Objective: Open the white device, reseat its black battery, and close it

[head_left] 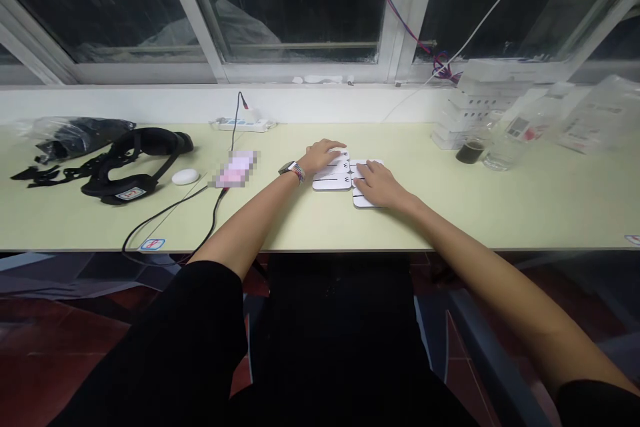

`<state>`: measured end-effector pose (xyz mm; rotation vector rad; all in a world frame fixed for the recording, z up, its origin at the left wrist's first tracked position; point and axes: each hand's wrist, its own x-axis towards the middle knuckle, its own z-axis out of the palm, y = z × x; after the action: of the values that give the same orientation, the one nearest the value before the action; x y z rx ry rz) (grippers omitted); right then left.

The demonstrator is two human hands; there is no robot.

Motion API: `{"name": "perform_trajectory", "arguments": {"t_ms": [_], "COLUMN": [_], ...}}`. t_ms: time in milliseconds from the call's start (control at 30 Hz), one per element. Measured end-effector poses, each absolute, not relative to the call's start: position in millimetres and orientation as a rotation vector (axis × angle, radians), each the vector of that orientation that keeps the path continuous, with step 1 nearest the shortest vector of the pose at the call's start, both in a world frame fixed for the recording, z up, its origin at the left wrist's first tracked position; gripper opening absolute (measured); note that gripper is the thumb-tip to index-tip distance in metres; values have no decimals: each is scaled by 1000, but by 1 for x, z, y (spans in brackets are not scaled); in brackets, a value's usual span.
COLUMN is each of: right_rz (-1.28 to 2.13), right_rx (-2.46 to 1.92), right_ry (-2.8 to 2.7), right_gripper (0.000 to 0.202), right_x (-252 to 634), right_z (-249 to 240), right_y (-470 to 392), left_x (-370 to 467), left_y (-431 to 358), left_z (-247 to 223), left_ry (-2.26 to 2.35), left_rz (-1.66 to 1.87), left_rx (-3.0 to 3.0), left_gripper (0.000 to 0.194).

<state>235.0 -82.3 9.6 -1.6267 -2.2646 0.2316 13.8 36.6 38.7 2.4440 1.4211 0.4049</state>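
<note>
Two groups of white, round-cornered flat pieces lie side by side on the table. The left white piece (332,181) has black lines and small black zigzag marks at its right edge. My left hand (319,157) rests over its upper part, fingers stretched to the right and not wrapped around anything. Black lines also cross the right white piece (367,201), which sits slightly nearer to me. My right hand (379,185) lies flat on it with fingers spread, covering much of its surface. Whether each is one panel or several overlapping cards, I cannot tell.
On the left are a black headset (133,190), a white oval case (185,177), a blurred-out phone (236,169) with a cable, and a power strip (243,125). On the right stand a cup of dark liquid (470,151), a clear bottle (500,155) and stacked white boxes (453,120).
</note>
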Motion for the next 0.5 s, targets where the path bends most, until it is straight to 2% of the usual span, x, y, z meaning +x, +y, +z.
{"name": "perform_trajectory", "arguments": {"t_ms": [133,500], "right_rz": [241,138], "right_rx": [-1618,-1576], "right_ry": [-2260,-2286], "right_gripper": [68,55], "right_x": [234,237], "right_z": [9,-6], "right_y": [-83,-61], "left_x": [20,15], "left_y": [16,-28], "left_z": [29,15], "left_ry": [1425,1381], "left_rz": [271,249], "left_rx": [2482,2586], "left_gripper": [72,66]}}
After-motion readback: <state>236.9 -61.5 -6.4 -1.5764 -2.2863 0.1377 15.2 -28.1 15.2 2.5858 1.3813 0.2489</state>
